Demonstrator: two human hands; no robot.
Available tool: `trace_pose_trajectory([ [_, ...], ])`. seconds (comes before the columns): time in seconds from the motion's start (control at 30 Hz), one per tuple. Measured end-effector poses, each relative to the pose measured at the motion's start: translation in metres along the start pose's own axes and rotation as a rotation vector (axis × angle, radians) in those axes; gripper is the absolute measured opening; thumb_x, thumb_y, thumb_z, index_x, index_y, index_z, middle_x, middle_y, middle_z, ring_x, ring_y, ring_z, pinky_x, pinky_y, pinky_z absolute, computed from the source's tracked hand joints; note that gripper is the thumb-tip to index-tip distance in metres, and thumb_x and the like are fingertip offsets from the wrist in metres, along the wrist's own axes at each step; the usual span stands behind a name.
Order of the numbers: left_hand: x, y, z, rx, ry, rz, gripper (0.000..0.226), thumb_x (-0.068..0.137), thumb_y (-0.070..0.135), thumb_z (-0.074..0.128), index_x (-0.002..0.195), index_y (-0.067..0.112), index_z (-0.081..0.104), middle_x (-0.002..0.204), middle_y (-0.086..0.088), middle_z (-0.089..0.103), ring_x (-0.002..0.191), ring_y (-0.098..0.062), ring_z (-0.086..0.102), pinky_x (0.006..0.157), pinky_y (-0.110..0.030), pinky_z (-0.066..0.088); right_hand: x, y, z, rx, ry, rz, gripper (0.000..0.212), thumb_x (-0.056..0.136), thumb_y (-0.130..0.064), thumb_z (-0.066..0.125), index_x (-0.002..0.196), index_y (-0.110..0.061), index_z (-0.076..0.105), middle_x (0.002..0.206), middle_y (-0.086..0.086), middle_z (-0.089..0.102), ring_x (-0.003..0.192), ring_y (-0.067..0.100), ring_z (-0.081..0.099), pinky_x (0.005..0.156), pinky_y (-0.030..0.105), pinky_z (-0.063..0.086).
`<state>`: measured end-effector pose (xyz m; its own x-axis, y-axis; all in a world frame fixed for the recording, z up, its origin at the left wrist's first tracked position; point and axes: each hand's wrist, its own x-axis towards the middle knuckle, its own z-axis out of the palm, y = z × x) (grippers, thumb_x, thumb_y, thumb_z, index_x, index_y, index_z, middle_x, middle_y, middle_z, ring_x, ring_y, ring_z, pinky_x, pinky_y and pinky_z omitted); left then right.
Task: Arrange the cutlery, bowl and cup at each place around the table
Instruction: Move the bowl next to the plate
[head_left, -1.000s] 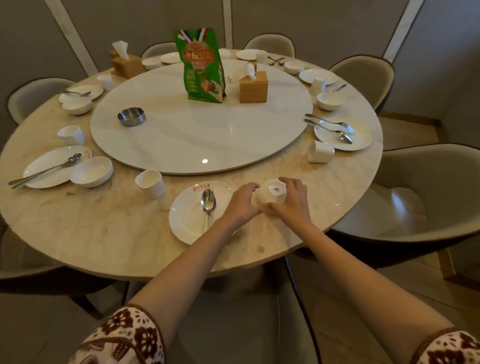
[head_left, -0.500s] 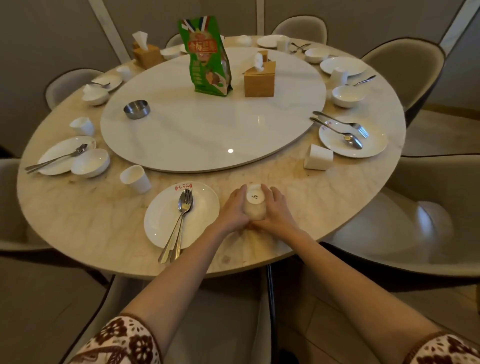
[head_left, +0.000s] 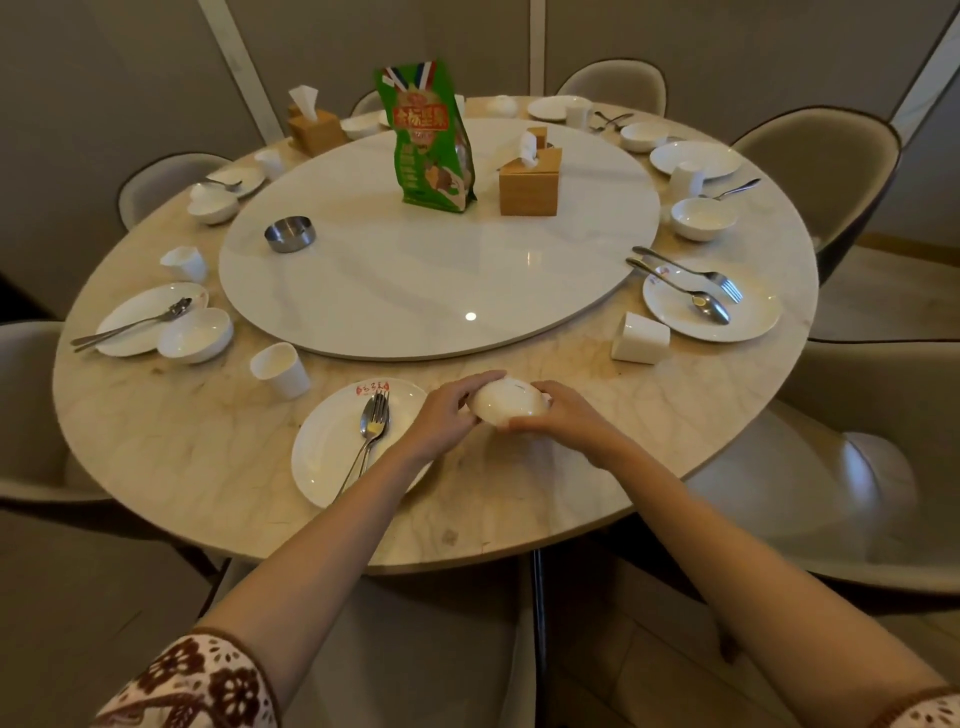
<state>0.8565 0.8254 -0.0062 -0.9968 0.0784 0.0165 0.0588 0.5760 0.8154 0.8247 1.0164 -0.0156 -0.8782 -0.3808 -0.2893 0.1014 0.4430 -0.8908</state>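
Two hands close on one white bowl (head_left: 506, 402) at the near place: the left hand (head_left: 441, 415) curls round its left side and the right hand (head_left: 566, 421) round its right, fingers wrapped over the rim. The bowl is tipped, its foot turned up and away, just right of the plate (head_left: 322, 447); whether it touches the table (head_left: 208, 478) I cannot tell. On that plate a fork (head_left: 383, 402) and spoon (head_left: 371, 427) lie side by side, handles toward the table edge. An upright cup (head_left: 280, 370) stands near the plate's far left. Beyond, the turntable (head_left: 415, 291) carries a green bag (head_left: 431, 140), a tissue box (head_left: 529, 184) and a metal ashtray (head_left: 290, 235).
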Motion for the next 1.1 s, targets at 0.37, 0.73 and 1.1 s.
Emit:
trace_pose_trajectory([
  [0.37, 0.029, 0.025, -0.023, 0.139, -0.001, -0.052, 0.022, 0.087, 0.005, 0.058, 0.097, 0.012, 0.076, 0.088, -0.004, 0.07, 0.083, -0.017, 0.057, 0.071, -0.028, 0.042, 0.006, -0.024, -0.023, 0.528, -0.253, 0.373, 0.067, 0.086, -0.059, 0.058, 0.128, -0.008, 0.047, 0.123, 0.023, 0.05, 0.107, 0.045, 0.06, 0.082, 0.056, 0.056],
  [0.73, 0.015, 0.015, -0.029, -0.197, -0.023, -0.48, 0.013, 0.092, 0.014, 0.061, 0.101, 0.006, 0.057, 0.101, -0.01, 0.056, 0.078, -0.024, 0.061, 0.048, -0.03, 0.057, 0.007, -0.023, -0.022, 0.468, -0.126, 0.421, 0.044, 0.094, -0.016, 0.06, 0.129, 0.004, 0.042, 0.112, 0.03, 0.06, 0.086, 0.04, 0.068, 0.062, 0.041, 0.062],
  [1.1, 0.015, 0.009, -0.043, -0.397, 0.022, -0.69, 0.021, 0.093, 0.004, 0.052, 0.111, -0.004, 0.059, 0.093, -0.017, 0.063, 0.078, -0.029, 0.064, 0.063, -0.04, 0.06, 0.018, -0.026, -0.001, 0.424, 0.048, 0.329, 0.029, 0.092, -0.014, 0.063, 0.117, 0.001, 0.057, 0.092, 0.022, 0.06, 0.069, 0.038, 0.068, 0.049, 0.036, 0.059],
])
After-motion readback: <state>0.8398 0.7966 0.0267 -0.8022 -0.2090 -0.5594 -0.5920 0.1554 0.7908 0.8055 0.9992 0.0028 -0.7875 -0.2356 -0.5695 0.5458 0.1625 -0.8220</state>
